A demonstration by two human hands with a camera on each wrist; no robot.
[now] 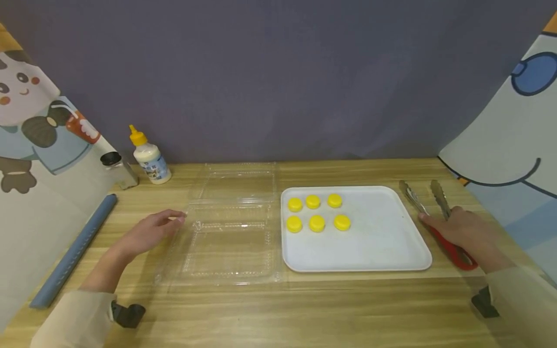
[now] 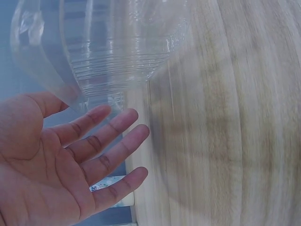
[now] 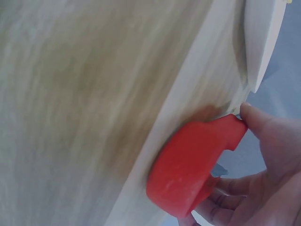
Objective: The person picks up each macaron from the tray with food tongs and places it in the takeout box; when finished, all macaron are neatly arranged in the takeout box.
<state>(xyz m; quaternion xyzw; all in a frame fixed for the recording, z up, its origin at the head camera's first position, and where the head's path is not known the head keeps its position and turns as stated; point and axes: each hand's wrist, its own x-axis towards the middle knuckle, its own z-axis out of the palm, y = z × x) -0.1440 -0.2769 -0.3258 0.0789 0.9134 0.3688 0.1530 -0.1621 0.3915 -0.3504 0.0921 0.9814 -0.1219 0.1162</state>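
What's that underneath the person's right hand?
Red-handled tongs, held by the right hand. In the head view, two metal ends and some of the red grip show; the stretch directly beneath the hand is covered.

The tongs (image 3: 178, 174) have bright red handles and silver-grey metal ends, near a plain white tray (image 1: 383, 246) dotted with lemon-yellow round pieces (image 1: 316, 223) and a colourless, see-through box (image 1: 228, 253) with ridged lines. Pale tan and brown grain streaks the worktop (image 1: 304, 311), which carries a slate-blue bar (image 1: 78, 249), a black-lidded shaker (image 1: 124, 176) and a whitish bottle (image 1: 147, 153) with yellow cap and blue printed label. The sleeves (image 1: 71, 319) are cream, the backdrop (image 1: 278, 82) plain dark grey-purple, the side panels (image 1: 65, 220) pale with cartoon prints.
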